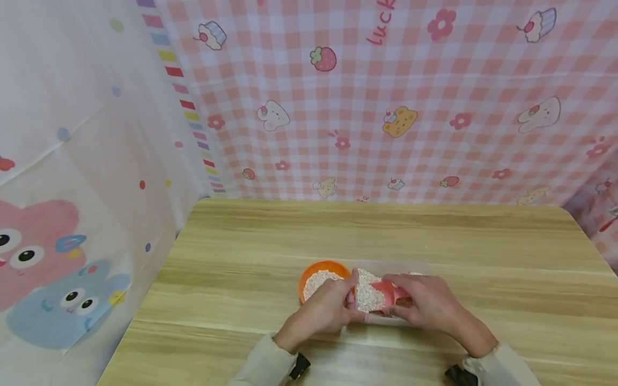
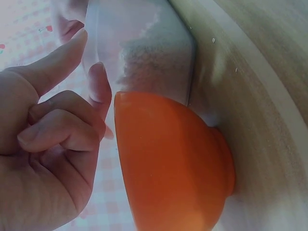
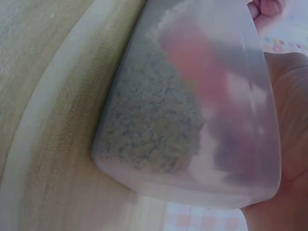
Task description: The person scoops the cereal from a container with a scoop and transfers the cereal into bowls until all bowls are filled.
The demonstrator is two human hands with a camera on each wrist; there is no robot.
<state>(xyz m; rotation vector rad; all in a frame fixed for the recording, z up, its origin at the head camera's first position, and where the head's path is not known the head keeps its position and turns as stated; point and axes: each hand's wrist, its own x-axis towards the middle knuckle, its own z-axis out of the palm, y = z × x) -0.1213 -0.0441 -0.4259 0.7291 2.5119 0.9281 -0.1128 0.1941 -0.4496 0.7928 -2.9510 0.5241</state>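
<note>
A translucent plastic container (image 1: 401, 266) of pale, oat-like flakes (image 1: 368, 295) stands on the table. My right hand (image 1: 429, 303) reaches over it, thumb and fingers gripping a pink scoop (image 1: 385, 292) that lies among the flakes. In the right wrist view the scoop (image 3: 197, 62) shows blurred through the container wall. My left hand (image 1: 328, 305) holds the container's left end between thumb and index finger, and in the left wrist view its other fingers (image 2: 62, 130) are curled. Beside this hand stands an orange bowl (image 2: 168, 159), partly filled with the same flakes (image 1: 318, 281).
The wood-grain table (image 1: 241, 241) extends around the bowl and container. A few loose flakes (image 2: 213, 40) lie on it near the container. Behind hangs a pink checked cloth (image 1: 299, 107), with a white printed cloth (image 1: 111, 187) along the left.
</note>
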